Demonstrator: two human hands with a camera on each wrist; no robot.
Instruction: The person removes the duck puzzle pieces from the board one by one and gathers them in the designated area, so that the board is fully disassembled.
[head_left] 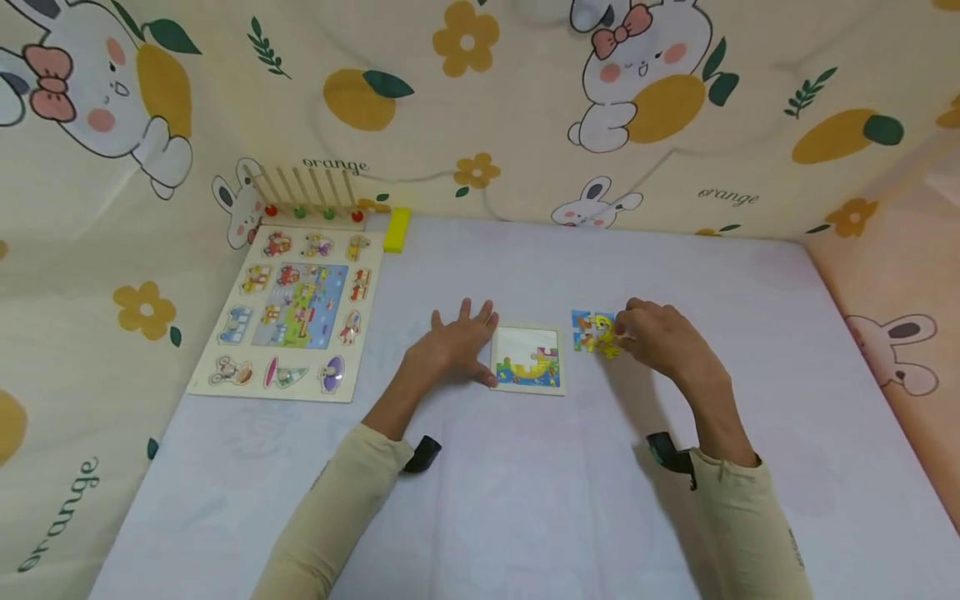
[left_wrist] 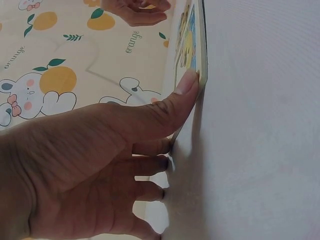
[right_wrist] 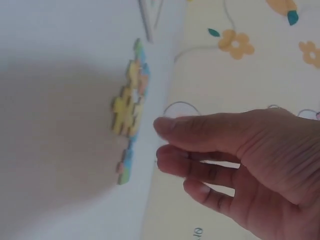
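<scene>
My left hand (head_left: 453, 343) lies with its fingers spread on the table, at the left side of a small square puzzle board (head_left: 527, 392). Its thumb (left_wrist: 182, 92) touches the board's edge. Joined yellow and blue pieces fill the lower part of that board; a white base shows above them. Just right of it lies a cluster of joined jigsaw pieces (head_left: 592, 332), mostly yellow and blue. Over the cluster's right end hovers my right hand (head_left: 663, 337). In the right wrist view its fingers are loosely bent, with a gap between thumb and fingertips and nothing held.
A large wooden picture puzzle board (head_left: 281, 394) lies at the left. Behind it stands a rack of wooden pegs (head_left: 318, 192) with red and green beads, beside a yellow block (head_left: 397, 231). Patterned cloth (head_left: 517, 108) hangs along the table's back and sides.
</scene>
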